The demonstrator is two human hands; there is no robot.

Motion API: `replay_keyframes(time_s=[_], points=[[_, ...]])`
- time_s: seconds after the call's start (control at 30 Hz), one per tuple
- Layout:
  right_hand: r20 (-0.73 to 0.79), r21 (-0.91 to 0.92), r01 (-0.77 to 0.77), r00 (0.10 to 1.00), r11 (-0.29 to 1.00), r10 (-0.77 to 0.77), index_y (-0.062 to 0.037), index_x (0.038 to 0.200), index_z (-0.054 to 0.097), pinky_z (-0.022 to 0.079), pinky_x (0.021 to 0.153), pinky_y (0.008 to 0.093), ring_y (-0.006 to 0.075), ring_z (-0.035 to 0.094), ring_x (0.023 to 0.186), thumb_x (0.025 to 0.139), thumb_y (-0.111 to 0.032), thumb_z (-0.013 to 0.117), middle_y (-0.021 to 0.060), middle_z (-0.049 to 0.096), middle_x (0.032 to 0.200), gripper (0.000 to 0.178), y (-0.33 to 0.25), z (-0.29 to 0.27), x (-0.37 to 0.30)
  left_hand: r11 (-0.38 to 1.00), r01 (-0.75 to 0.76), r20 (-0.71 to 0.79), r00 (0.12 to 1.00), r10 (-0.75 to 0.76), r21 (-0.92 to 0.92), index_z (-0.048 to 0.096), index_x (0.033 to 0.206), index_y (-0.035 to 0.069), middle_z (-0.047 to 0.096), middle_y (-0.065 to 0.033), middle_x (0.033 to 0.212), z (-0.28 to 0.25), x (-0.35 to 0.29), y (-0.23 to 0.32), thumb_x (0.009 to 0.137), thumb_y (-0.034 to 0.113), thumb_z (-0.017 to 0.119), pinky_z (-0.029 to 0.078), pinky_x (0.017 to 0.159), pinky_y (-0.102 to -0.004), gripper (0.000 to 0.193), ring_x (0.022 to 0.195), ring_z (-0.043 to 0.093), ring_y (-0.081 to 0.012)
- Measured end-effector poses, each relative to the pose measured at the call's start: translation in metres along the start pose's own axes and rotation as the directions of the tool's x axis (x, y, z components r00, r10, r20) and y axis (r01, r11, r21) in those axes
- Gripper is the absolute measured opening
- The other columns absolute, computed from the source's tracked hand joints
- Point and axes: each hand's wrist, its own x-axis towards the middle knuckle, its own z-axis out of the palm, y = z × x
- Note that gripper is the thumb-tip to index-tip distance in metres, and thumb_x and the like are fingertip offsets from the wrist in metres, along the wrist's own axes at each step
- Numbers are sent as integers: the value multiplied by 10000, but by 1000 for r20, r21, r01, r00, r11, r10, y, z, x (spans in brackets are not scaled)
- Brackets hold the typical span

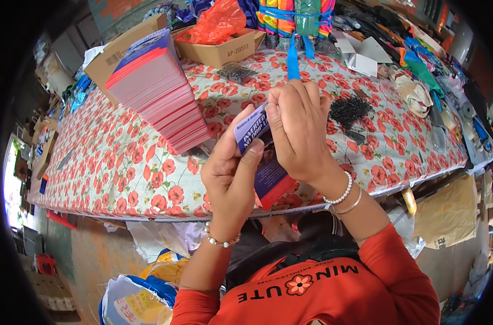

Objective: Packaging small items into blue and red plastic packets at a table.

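Note:
My left hand (227, 168) is closed around a purple and red printed card (272, 177), with the thumb pressed on its front. The card stands tilted above the near part of the table. At its top corner my right hand (301, 130) is closed, thumb against bent fingers; whatever is pinched there is hidden by the fingers. A tall, leaning stack of matching cards (162, 103) lies to the left of my hands. To the right of them sits a loose pile of small black pieces (350, 110), too fine to tell apart.
A flower-patterned cloth covers the table (168, 187). Along the back stand a cardboard box (224, 50) with a red plastic bag (216, 24), a rainbow-coloured bundle (276, 21) tied with blue ribbon, and a white carton (360, 57). Cloth and clutter line the right side.

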Motion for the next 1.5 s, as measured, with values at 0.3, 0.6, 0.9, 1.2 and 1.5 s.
replay_keyframes(time_s=[0.3, 0.6, 0.9, 1.2, 1.5], points=[[-19, -1, -25, 1000, 1000, 25, -39, 958, 493, 274, 763, 350, 232, 386, 790, 893, -135, 421, 91, 495, 894, 136, 1, 8, 1, 938, -143, 36, 990, 139, 316, 511, 1264, -29, 611, -124, 1171, -1, 0, -8, 811, -81, 541, 456, 815, -221, 457, 939, 585, -135], [66, 603, -282, 950, 747, 305, -50, 908, 471, 296, 744, 326, 199, 368, 776, 900, -123, 431, 55, 442, 813, 84, -26, -4, -11, 954, 72, -22, 996, -82, -290, 599, 1136, -22, 634, -86, 1067, 2, 10, -6, 861, -36, 530, 439, 704, -210, 284, 760, 540, -90], [300, 641, -397, 917, 657, 263, -41, 907, 468, 307, 729, 306, 171, 385, 771, 917, -123, 417, 45, 460, 842, 96, -22, -25, -4, 955, -231, -79, 972, 219, -188, 568, 1036, 6, 604, -70, 1014, 16, 18, -17, 913, 43, 524, 421, 707, -205, 136, 760, 504, -88], [331, 429, -312, 927, 848, 174, -45, 930, 473, 307, 758, 317, 187, 401, 770, 907, -141, 438, 58, 460, 874, 104, -15, -32, 0, 765, 48, -1, 998, -64, -643, 529, 1007, 22, 565, -43, 920, 15, 27, -7, 934, 73, 490, 395, 695, -195, 97, 761, 464, -75], [250, 47, 107, 961, 993, -116, -48, 933, 486, 291, 803, 340, 225, 399, 799, 891, -162, 453, 82, 459, 910, 126, -14, -48, 17, 985, -49, 203, 976, 83, -167, 524, 997, 33, 540, -30, 875, -3, 22, 2, 937, 76, 483, 373, 676, -180, 85, 739, 439, -66]])
